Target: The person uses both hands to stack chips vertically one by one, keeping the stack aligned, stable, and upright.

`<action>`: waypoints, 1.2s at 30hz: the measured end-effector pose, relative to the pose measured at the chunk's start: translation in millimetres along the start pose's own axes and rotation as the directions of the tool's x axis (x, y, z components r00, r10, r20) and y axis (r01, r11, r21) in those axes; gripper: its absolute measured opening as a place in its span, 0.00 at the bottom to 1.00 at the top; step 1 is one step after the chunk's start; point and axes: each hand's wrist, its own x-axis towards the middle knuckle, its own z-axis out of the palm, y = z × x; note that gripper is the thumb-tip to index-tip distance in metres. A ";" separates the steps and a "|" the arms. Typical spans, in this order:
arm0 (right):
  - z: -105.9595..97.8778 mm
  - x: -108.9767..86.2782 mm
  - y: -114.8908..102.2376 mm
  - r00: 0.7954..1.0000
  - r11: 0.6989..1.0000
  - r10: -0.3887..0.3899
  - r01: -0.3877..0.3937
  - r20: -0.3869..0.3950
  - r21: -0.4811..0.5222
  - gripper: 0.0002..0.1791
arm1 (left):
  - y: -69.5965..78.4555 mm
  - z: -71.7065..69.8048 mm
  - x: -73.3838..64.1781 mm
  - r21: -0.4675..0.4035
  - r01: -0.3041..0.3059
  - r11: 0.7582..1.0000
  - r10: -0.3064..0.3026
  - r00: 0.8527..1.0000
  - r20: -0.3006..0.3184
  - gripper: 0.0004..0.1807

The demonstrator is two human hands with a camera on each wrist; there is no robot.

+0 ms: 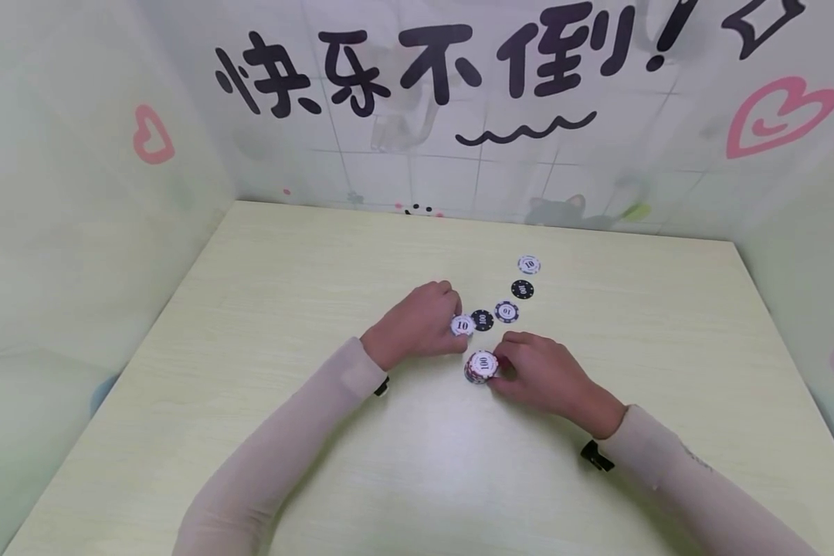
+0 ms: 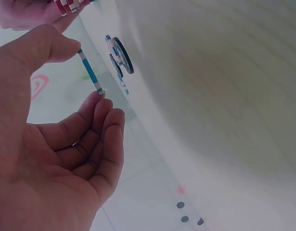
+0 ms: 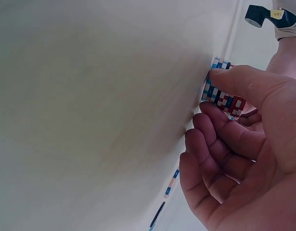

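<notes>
Black chips (image 1: pixel 523 289) lie beyond the gripped stack (image 1: pixel 483 365).

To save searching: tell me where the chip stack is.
In the head view, the chip stack is right of centre, gripped by the right hand, below the chip in the left hand.

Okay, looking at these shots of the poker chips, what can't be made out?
- Chip stack, lower faces: head view, covered by the top chip.
- Stack's exact count: right wrist view, the right hand hides part.
- Underside of the held chip in the left hand: faces away in head view, edge-on in left wrist view.
- Both sleeves: cut off by head view's bottom edge.
</notes>
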 end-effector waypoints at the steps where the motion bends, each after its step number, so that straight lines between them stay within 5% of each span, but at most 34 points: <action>1: 0.1 0.0 0.1 1.000 1.000 0.000 0.000 0.000 0.001 0.09 | 0.6 0.3 -0.3 0.004 -0.004 1.000 0.004 1.000 -0.002 0.22; 36: 2.4 -0.8 2.8 0.999 0.999 -0.022 0.023 -0.026 0.022 0.12 | 28.0 11.3 -14.9 -0.056 -0.167 0.984 0.168 0.985 0.024 0.22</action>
